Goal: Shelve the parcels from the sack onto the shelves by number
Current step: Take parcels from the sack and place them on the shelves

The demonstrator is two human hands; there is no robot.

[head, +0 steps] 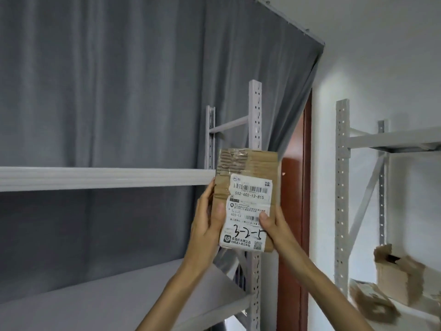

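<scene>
A brown cardboard parcel (253, 168) with a white shipping label is held upright in front of the right end of the grey shelf unit (102, 179). "3-2-5" is handwritten on the label's lower part. My left hand (208, 225) grips the parcel's left edge, thumb on the front. My right hand (274, 225) grips its lower right edge, thumb pressed on the label. The sack is out of view.
The grey shelf unit has an upper board and a lower board (114, 299) with nothing on them. A second shelf unit (343, 187) at the right holds torn cardboard boxes (398, 280). A grey curtain hangs behind; a dark red door (294, 235) stands between the units.
</scene>
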